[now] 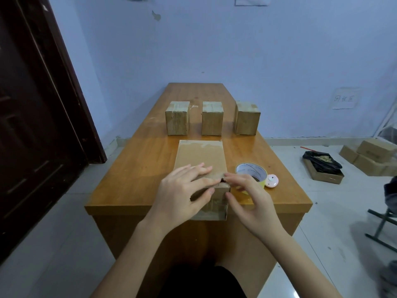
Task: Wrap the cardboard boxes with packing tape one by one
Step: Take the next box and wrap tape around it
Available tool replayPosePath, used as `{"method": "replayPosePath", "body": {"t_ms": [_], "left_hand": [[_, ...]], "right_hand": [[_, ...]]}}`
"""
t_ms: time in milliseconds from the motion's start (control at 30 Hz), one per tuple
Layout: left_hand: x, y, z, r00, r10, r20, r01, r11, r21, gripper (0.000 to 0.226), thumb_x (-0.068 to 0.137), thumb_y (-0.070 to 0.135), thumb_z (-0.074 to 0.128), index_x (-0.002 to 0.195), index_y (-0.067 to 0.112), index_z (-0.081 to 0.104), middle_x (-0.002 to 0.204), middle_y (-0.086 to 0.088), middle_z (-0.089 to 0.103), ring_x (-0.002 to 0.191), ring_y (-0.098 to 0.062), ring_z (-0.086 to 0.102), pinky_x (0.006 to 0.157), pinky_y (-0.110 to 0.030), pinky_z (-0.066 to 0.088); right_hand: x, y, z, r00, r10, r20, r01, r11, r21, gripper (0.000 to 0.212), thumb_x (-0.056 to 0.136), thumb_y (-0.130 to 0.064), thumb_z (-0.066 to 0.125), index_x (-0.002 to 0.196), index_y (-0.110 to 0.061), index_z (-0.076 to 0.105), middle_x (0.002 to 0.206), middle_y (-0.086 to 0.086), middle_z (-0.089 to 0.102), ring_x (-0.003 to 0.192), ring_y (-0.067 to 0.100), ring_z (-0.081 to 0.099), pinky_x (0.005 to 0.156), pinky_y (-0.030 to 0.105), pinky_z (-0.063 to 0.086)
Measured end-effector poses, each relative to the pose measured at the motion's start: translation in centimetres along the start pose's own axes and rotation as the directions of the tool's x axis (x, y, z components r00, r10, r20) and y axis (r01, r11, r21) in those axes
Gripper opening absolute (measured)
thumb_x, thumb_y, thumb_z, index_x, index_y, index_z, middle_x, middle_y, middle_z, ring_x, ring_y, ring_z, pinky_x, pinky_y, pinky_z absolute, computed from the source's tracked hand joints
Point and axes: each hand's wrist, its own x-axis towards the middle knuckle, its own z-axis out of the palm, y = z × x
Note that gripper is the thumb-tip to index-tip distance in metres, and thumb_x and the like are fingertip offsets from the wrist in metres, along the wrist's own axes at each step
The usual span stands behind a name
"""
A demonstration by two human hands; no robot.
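Head: left hand (182, 194) presses box (202, 160).

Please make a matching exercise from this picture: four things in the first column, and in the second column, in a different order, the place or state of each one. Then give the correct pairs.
Things:
1. tape roll
2. pink round gadget
3. near cardboard box
4. black bag

Places or states:
A. under both hands at the table's near edge
B. on the floor, in an open box at the right
C. lying flat on the table, right of the near box
D. on the table, against the roll's right side

Pairs: 1-C, 2-D, 3-A, 4-B
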Motion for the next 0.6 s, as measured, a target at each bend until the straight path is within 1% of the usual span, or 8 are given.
{"method": "replayPosePath", "body": {"t_ms": [67, 200, 267, 333, 400, 500, 567, 600], "left_hand": [[0.0, 0.0, 0.2, 1.0, 0.007, -0.023, -0.007, 1.0, 0.007, 0.025, 0.09, 0.036, 0.053, 0.107, 0.028, 0.07, 0.119, 0.005, 0.064, 0.117, -0.01, 0.055, 0.101, -0.034, 0.041], [0.0, 0.0, 0.1, 0.999, -0.007, -0.037, 0.007, 1.0, 0.01, 0.027, 0.09, 0.037, 0.054, 0.111, 0.028, 0.068, 0.119, 0.006, 0.064, 0.117, -0.009, 0.055, 0.101, -0.032, 0.041], [0.0, 0.2, 0.0, 0.999, -0.04, -0.034, 0.041, 0.999, 0.017, 0.036, 0.089, 0.04, 0.052, 0.12, 0.026, 0.062, 0.12, 0.006, 0.063, 0.117, -0.008, 0.054, 0.102, -0.032, 0.04], [0.1, 0.5, -0.2, 0.998, -0.055, -0.019, 0.056, 0.997, 0.058, 0.042, 0.089, 0.043, 0.049, 0.126, 0.025, 0.058, 0.12, 0.006, 0.064, 0.115, -0.008, 0.055, 0.101, -0.031, 0.038], [0.1, 0.7, -0.2, 0.999, -0.037, 0.01, 0.036, 0.995, 0.095, 0.04, 0.09, 0.045, 0.047, 0.122, 0.026, 0.061, 0.12, 0.006, 0.063, 0.116, -0.01, 0.055, 0.101, -0.03, 0.035], [0.1, 0.7, -0.1, 0.999, -0.042, -0.003, 0.042, 0.996, 0.082, 0.035, 0.091, 0.045, 0.048, 0.116, 0.029, 0.065, 0.118, 0.006, 0.064, 0.115, -0.011, 0.056, 0.1, -0.029, 0.038], [0.1, 0.7, 0.0, 0.999, -0.035, -0.006, 0.035, 0.996, 0.084, 0.032, 0.091, 0.044, 0.049, 0.116, 0.032, 0.065, 0.117, 0.006, 0.065, 0.115, -0.011, 0.056, 0.098, -0.031, 0.041], [0.1, 0.6, 0.1, 1.0, -0.027, -0.002, 0.027, 0.996, 0.086, 0.03, 0.092, 0.043, 0.049, 0.116, 0.034, 0.064, 0.117, 0.006, 0.065, 0.115, -0.012, 0.057, 0.098, -0.031, 0.041]], "right_hand": [[0.0, 0.0, -0.1, 0.999, 0.047, 0.009, -0.047, 0.999, 0.013, 0.037, 0.085, -0.018, 0.064, 0.121, -0.012, 0.059, 0.112, -0.003, 0.065, 0.1, 0.007, 0.06, 0.083, 0.027, 0.052], [0.2, -0.2, -0.2, 0.995, -0.007, 0.095, 0.019, 0.991, -0.132, 0.042, 0.089, -0.031, 0.055, 0.126, -0.011, 0.06, 0.122, -0.003, 0.058, 0.11, 0.006, 0.054, 0.088, 0.023, 0.05], [0.3, -0.2, -0.2, 0.994, -0.023, 0.106, 0.041, 0.984, -0.171, 0.041, 0.09, -0.031, 0.053, 0.124, -0.01, 0.062, 0.122, 0.0, 0.058, 0.111, 0.007, 0.054, 0.089, 0.021, 0.049], [0.4, -0.2, -0.2, 0.994, -0.034, 0.103, 0.051, 0.985, -0.165, 0.039, 0.09, -0.029, 0.053, 0.122, -0.01, 0.064, 0.121, 0.001, 0.058, 0.11, 0.009, 0.054, 0.089, 0.022, 0.048], [0.5, -0.1, -0.4, 0.993, -0.054, 0.106, 0.071, 0.985, -0.157, 0.037, 0.09, -0.028, 0.054, 0.12, -0.01, 0.065, 0.119, 0.002, 0.059, 0.107, 0.012, 0.057, 0.087, 0.025, 0.05], [0.8, -0.1, -0.8, 0.986, -0.104, 0.13, 0.129, 0.972, -0.196, 0.035, 0.089, -0.028, 0.056, 0.118, -0.01, 0.067, 0.117, 0.003, 0.061, 0.103, 0.015, 0.059, 0.083, 0.03, 0.053], [1.0, 0.2, -1.4, 0.985, -0.112, 0.131, 0.131, 0.981, -0.142, 0.031, 0.086, -0.027, 0.062, 0.109, -0.008, 0.068, 0.115, 0.003, 0.062, 0.104, 0.015, 0.06, 0.084, 0.033, 0.053], [1.2, 0.5, -1.9, 0.99, -0.083, 0.113, 0.094, 0.991, -0.091, 0.03, 0.084, -0.028, 0.067, 0.105, -0.008, 0.065, 0.116, 0.002, 0.061, 0.106, 0.015, 0.059, 0.086, 0.035, 0.052]]}}
